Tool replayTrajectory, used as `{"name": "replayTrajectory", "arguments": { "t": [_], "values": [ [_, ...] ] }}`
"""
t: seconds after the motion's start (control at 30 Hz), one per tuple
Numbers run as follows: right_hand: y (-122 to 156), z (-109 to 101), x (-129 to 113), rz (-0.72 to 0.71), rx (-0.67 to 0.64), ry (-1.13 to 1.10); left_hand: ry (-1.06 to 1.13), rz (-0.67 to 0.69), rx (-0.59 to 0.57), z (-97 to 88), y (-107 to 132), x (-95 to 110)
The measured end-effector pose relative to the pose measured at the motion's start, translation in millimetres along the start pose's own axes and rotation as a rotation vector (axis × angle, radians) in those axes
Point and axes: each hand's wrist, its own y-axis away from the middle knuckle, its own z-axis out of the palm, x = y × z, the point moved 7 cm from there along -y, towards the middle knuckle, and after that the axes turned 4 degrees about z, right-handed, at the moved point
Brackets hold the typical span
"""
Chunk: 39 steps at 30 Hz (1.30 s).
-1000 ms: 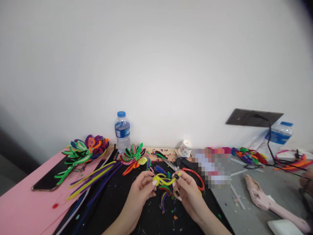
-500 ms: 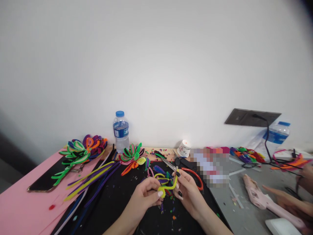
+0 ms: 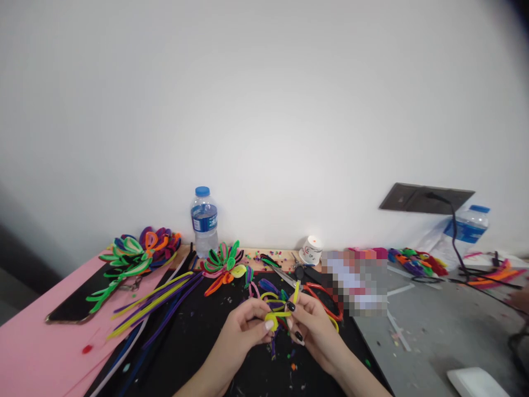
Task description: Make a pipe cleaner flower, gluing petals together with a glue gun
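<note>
My left hand (image 3: 243,330) pinches a small, tightly wound coil of yellow pipe cleaner (image 3: 271,318) between thumb and fingers. The free length of that pipe cleaner runs across to my right hand (image 3: 316,325), whose thumb and fingertips grip it, with the end sticking up. Behind my hands, partly covered, lies a heap of purple, yellow and green pipe cleaner pieces (image 3: 269,286). Scissors with red handles (image 3: 339,310) rest just beyond my right hand, blades pointing away to the left. Everything is above a black mat (image 3: 194,353).
Left are loose yellow and purple pipe cleaners (image 3: 159,300), a phone (image 3: 72,303) and a large pipe cleaner flower (image 3: 130,253). A smaller flower (image 3: 223,264), water bottle (image 3: 204,226) and paper cup (image 3: 311,251) stand near the wall. Another person's hand (image 3: 519,299) shows far right.
My right hand has slid along the yellow pipe cleaner, closer to the coil in my left hand. At right, the pink glue gun is gone from view and the other person's hands have drawn back.
</note>
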Motion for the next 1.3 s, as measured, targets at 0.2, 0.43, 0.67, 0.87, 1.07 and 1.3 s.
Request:
{"name": "replayTrajectory", "arguments": {
  "t": [0.2,0.43,0.67,0.87,1.07,1.3],
  "values": [
    [-0.5,0.7,-0.8,-0.002,0.01,0.01,-0.022,0.001,0.039,0.1,0.2,2.8],
    [0.8,2.5,-1.1,-0.011,-0.002,0.014,-0.037,0.007,0.018,-1.0,-1.2,2.0],
    [0.4,0.1,0.1,-0.014,0.012,-0.003,-0.087,0.003,0.038,-0.5,-0.9,4.4],
    [-0.1,-1.6,1.5,-0.013,0.048,-0.043,-0.121,-0.041,-0.055,6.1,1.9,-0.2],
    [-1.6,-3.5,9.4,-0.002,0.059,-0.051,-0.104,-0.075,-0.141,10.8,2.2,-10.9],
    [-3.4,-6.1,7.5,-0.012,0.061,-0.065,-0.087,-0.045,-0.116,5.6,-0.3,-12.4]
  ]
}}
